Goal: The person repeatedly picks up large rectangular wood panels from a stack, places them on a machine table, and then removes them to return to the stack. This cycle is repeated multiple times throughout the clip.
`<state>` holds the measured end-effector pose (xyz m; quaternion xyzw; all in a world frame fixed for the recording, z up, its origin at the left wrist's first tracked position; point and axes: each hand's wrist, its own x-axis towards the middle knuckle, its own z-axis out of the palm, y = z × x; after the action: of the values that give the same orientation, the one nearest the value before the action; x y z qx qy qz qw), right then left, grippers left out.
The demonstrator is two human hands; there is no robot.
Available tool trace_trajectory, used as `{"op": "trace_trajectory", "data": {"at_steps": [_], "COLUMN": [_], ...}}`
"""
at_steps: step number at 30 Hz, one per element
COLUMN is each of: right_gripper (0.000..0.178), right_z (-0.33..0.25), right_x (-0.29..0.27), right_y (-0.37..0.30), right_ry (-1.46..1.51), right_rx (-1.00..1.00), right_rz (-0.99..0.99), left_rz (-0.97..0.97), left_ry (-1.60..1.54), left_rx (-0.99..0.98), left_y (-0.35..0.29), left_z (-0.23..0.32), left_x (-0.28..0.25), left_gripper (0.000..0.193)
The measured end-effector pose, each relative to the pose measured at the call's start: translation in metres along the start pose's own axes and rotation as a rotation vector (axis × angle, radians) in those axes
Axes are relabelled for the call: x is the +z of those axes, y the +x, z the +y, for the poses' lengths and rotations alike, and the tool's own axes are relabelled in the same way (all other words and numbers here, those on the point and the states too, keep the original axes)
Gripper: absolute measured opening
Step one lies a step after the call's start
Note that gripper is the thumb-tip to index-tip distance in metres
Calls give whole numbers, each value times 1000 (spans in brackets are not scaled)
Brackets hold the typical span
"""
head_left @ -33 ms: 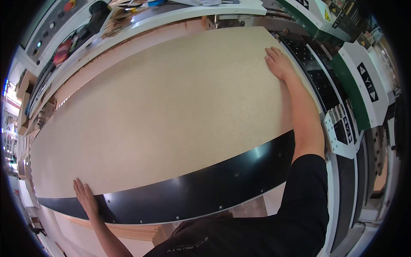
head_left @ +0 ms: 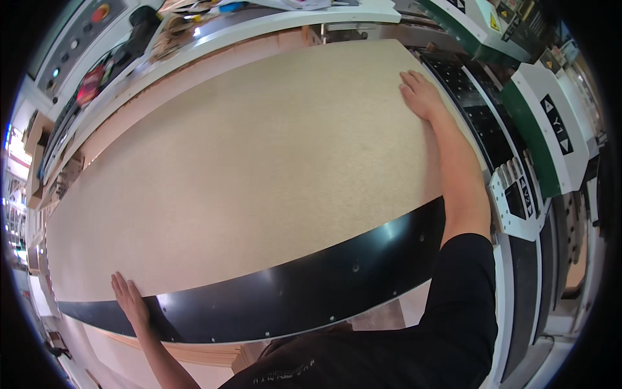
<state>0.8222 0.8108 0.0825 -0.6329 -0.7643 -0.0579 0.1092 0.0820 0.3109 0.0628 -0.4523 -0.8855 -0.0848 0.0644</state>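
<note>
Board (head_left: 246, 175), one, large, flat, beige, smooth-faced; laid flat over a black worktop (head_left: 311, 298), covering most of it and leaving bare a strip along the near edge, which appears to narrow toward the left, though the lens bends the lines. Long axis: from the near left of the worktop to its far right, crosswise before the person. Left hand (head_left: 131, 303): palm down across the board's near edge toward its left end, fingers on the beige face, heel over the bare black strip; digits extended, slightly parted, nothing pinched. Right hand (head_left: 422, 97): palm down near the board's right end, toward the far right corner, fingers lying close together, clasping nothing. Governing relation: the hands stand well apart along the long axis, the left nearest the near edge, the right nearest the far right corner, the bulk of the board between and beyond them. Whether either presses or merely rests, cannot tell. Beyond the right end: a black perforated bed (head_left: 483, 117), a white and green machine housing (head_left: 551, 129), a smaller white bracket (head_left: 515, 201). Beyond the far edge: a white ledge (head_left: 291, 21) bearing papers and sundries; at far left, a grey control panel (head_left: 81, 26) with a red button. Below the near edge: stacked timber (head_left: 194, 353).
</note>
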Motion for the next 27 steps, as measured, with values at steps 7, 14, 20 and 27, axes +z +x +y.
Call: {"op": "trace_trajectory", "data": {"at_steps": [7, 14, 20, 27], "right_gripper": [52, 42, 23, 33], "right_z": [45, 87, 147, 66], "right_x": [6, 1, 40, 37], "right_y": [21, 22, 38, 38], "right_ry": [-30, -134, -642, -167], "right_rx": [-14, 54, 111, 221], "right_rz": [32, 218, 280, 130], "left_rz": [-54, -55, -82, -184], "left_ry": [115, 102, 23, -36], "left_rx": [14, 413, 491, 462], "left_y": [20, 16, 9, 1], "left_z": [45, 106, 134, 166], "left_x": [6, -15, -20, -22], "left_gripper": [62, 64, 67, 73]}}
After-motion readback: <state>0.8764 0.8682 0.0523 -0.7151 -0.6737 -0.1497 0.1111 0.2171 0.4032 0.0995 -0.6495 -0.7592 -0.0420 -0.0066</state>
